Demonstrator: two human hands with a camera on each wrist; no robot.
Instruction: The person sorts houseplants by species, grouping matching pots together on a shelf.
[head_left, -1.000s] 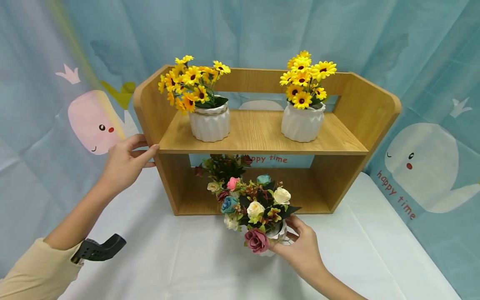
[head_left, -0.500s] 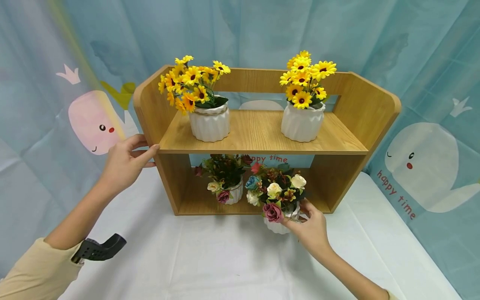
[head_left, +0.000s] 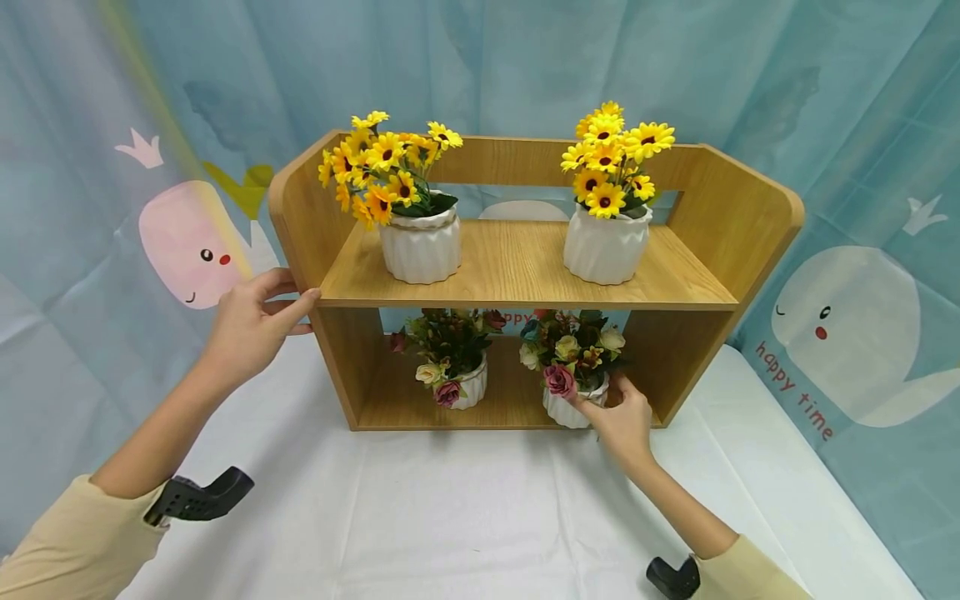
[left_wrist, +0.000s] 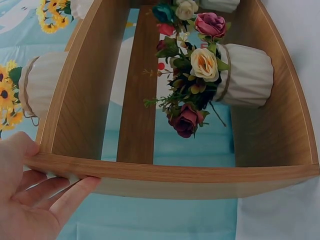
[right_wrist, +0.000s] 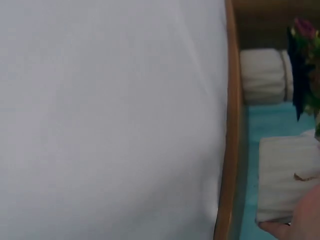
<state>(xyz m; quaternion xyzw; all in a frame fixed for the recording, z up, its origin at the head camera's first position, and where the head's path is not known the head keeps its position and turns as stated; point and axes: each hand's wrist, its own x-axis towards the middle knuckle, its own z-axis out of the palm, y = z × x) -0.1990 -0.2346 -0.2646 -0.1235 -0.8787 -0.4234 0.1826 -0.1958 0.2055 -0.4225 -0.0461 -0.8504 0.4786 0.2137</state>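
Note:
My right hand grips a white ribbed flowerpot of mixed roses at the right of the shelf's lower level. The thumb is on its front and fingers lie round its right side; in the right wrist view part of the hand shows against the pot. My left hand holds the left side panel of the wooden shelf, thumb at its front edge, fingers on the outer face. A second rose pot stands on the lower level, left of the held one.
Two white pots of yellow sunflowers stand on the upper level, one left and one right. A white cloth covers the table. Behind hangs a blue curtain with cartoon whales.
My right hand has carried the rose pot from in front of the shelf back and right into the lower level. The left hand has stayed on the side panel.

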